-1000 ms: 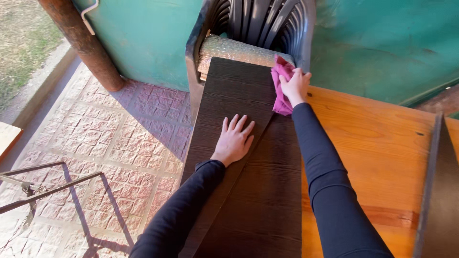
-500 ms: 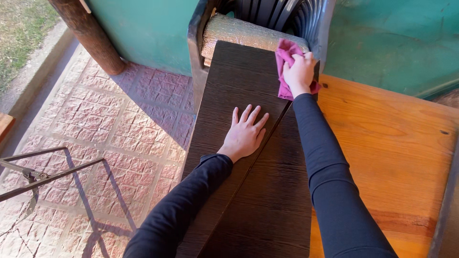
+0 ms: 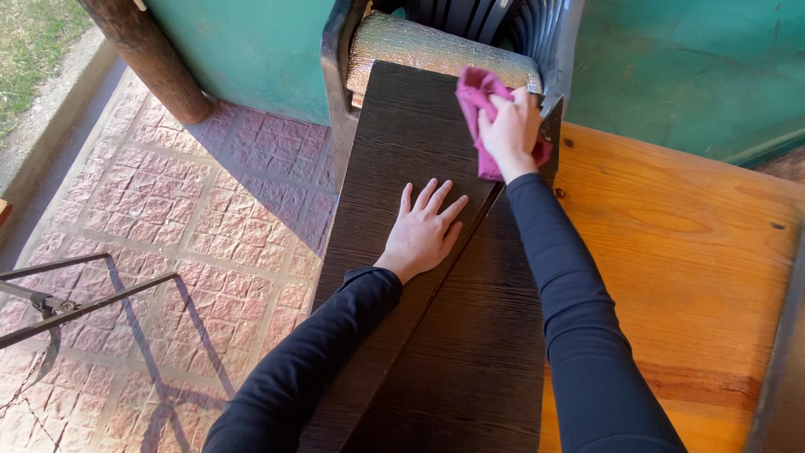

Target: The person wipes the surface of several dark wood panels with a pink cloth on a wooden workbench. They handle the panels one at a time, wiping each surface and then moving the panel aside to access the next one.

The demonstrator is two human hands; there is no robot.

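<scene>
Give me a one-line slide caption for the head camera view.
Right hand presses a pink cloth on a dark wood board; left hand lies flat on it.

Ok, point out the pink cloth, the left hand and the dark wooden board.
pink cloth (image 3: 475, 94), head view, on the bunched fold left of the fingers.
left hand (image 3: 422, 232), head view, on the back of the hand.
dark wooden board (image 3: 402, 126), head view, on its bare top surface.

teal wall (image 3: 251, 42), pink paving (image 3: 184, 226), maybe stacked chairs (image 3: 470, 17)
</scene>
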